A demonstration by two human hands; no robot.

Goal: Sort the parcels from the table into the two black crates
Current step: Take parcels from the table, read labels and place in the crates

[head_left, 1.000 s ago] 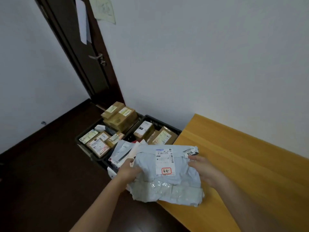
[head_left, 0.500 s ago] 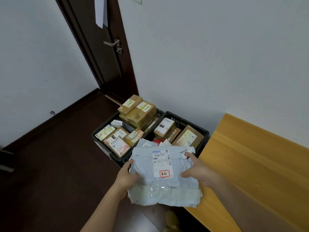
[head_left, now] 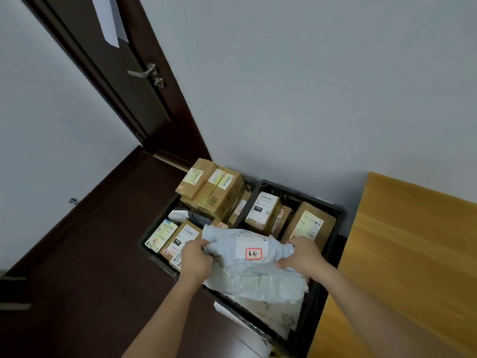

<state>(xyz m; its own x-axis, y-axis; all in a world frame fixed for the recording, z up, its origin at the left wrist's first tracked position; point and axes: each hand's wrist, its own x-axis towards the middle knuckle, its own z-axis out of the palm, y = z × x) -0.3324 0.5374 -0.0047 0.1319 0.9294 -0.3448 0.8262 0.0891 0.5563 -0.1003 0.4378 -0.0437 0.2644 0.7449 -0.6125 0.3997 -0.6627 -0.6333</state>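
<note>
1. A pale grey-white wall (head_left: 309,86) fills the far side of the scene, and a dark brown door (head_left: 113,81) with a silver lever handle (head_left: 143,72) is set in it at the far left; white paper sheets (head_left: 108,19) are seen stuck to the door's upper part.
2. A dark brown floor (head_left: 77,267) is spread across the near left.
3. A yellow-orange wooden table (head_left: 413,267) is seen on the right, just beside the crates.
4. Two black plastic crates are placed side by side on the floor against the wall: the right black crate (head_left: 338,228) next to the table and the left black crate (head_left: 144,244) beyond it.
5. Both crates are packed with brown cardboard boxes bearing white labels; a taped stack of brown boxes (head_left: 219,192) is piled above the rim of the left crate at its far end, and a labelled brown box (head_left: 308,224) is leaned at the right crate's far right.
6. A crumpled grey-white plastic mailer bag (head_left: 253,275), with a white label carrying a red-framed mark (head_left: 253,253), is held over the near half of the right crate, with its left edge reaching over the divide between the crates.
7. The bag's left end is gripped by the left hand (head_left: 197,259), fingers curled into the plastic.
8. The bag's right end is pinched by the right hand (head_left: 303,257), fingers curled round the bunched plastic.
</note>
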